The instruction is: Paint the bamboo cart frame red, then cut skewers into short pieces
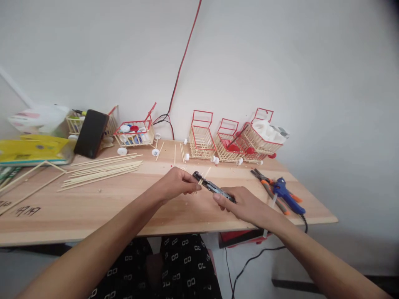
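Note:
My right hand grips a dark cutting tool that points up and left over the wooden table. My left hand pinches a short thin wooden stick at the tool's tip. Both hands meet near the middle of the table, close to its front edge.
Several long wooden sticks lie at the left. Small stick-built carts with red frames stand along the wall, another cart holds bottle caps. A blue glue gun and orange pliers lie at the right. A black phone leans at the back left.

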{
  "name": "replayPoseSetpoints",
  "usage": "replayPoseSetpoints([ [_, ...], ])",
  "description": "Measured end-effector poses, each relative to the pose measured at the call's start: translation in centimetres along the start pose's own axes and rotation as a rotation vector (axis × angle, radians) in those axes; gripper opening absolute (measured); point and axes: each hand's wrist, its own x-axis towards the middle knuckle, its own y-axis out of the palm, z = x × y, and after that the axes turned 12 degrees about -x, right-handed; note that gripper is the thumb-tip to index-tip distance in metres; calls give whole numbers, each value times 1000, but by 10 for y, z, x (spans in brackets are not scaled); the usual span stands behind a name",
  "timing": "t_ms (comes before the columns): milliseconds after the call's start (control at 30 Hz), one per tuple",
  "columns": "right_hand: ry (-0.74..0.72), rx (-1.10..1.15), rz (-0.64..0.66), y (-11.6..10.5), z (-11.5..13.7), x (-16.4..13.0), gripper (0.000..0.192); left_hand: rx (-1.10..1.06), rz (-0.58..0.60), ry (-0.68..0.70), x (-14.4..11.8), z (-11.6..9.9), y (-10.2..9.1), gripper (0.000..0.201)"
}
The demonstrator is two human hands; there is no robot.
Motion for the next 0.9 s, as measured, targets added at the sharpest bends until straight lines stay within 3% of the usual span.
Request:
replayPoseSetpoints([
  [267, 11, -44, 18, 15, -13, 14, 61, 22, 52, -50, 17, 18, -6, 20],
  [567, -43, -136, -69, 27, -17, 22, 58, 51, 35, -75, 20, 25, -13, 22],
  [733, -135, -116, -141, 28, -19, 23, 51, -2, -19, 22, 14, 21, -13, 17],
  [900, -150, -1, -69, 21, -18, 20, 50, -32, -42, 107, 12, 21, -12, 15],
])
